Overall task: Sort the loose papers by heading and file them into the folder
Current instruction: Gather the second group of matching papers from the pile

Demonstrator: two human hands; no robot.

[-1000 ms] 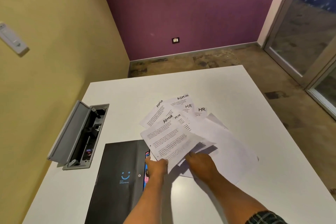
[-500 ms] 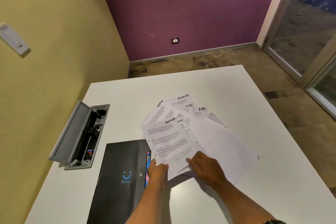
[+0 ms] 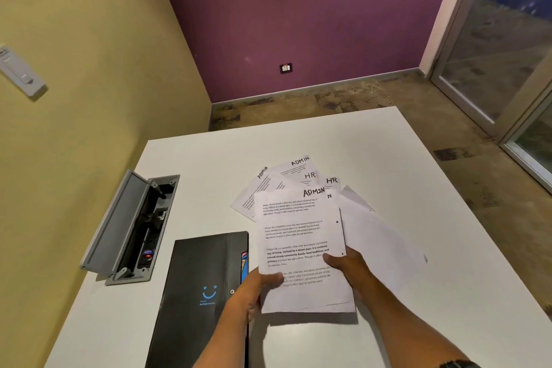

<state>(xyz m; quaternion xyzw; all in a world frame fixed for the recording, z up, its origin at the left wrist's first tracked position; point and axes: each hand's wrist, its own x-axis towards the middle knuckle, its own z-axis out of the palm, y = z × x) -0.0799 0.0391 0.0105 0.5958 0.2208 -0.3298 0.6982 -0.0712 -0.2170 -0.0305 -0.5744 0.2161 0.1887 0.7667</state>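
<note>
Both hands are holding one printed sheet headed ADMIN (image 3: 301,245), lifted a little above the white worktop (image 3: 373,143) and casting a shadow on it just below its near edge. The left hand (image 3: 254,290) is gripping the sheet's lower left edge, thumb lying over the printed face and the other fingers hidden behind the paper. The right hand (image 3: 348,266) is gripping the right edge a little higher up, thumb pressing on the text and the remaining fingers curling behind. A second sheet may be sitting directly behind the held one, since a letter N is showing past its top right corner, but I cannot tell whether the hands are gripping that too.

The rest of the loose papers (image 3: 286,179) are lying fanned on the worktop beyond the hands, partly covered by the held sheet; two more ADMIN headings and two HR headings are showing at their far ends. A blank-looking white sheet (image 3: 385,236) is lying to the right, reaching under the right hand.

The black folder (image 3: 206,284) with a blue smile mark is lying closed on the worktop just beside the left hand, on its left. Further left, a grey cable box (image 3: 131,227) set into the worktop is standing with its lid open.
</note>
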